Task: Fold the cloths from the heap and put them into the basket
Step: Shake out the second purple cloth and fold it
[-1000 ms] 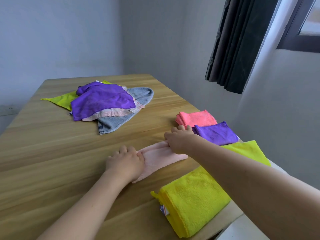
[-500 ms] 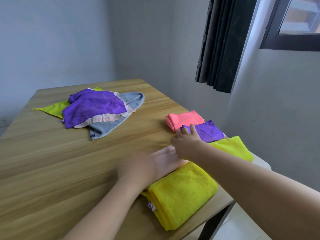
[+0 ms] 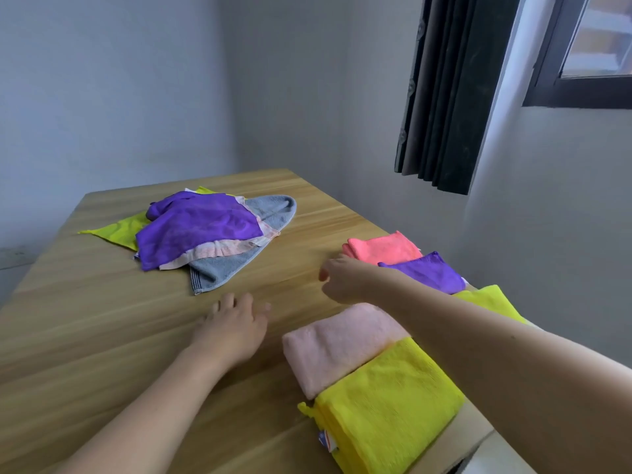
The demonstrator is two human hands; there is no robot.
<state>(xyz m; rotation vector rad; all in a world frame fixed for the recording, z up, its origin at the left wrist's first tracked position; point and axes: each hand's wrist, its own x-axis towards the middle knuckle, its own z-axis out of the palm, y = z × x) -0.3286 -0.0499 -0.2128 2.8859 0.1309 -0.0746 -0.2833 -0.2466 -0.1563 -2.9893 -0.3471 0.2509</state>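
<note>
My left hand (image 3: 236, 331) lies spread and my right hand (image 3: 347, 280) hangs loosely curled, both empty, pink cloth (image 3: 337, 345) between them, heap (image 3: 208, 234) beyond, yellow cloth's (image 3: 390, 405) tag (image 3: 327, 441) unreadable.

I see soft, even daylight entering from the window (image 3: 595, 46) at far right, past the dark curtain (image 3: 444, 94). Shadows on the wooden table (image 3: 85, 336) are faint. Both hands look slightly motion-blurred. Wide-angle distortion bends the window frame and edges; no glare.
</note>
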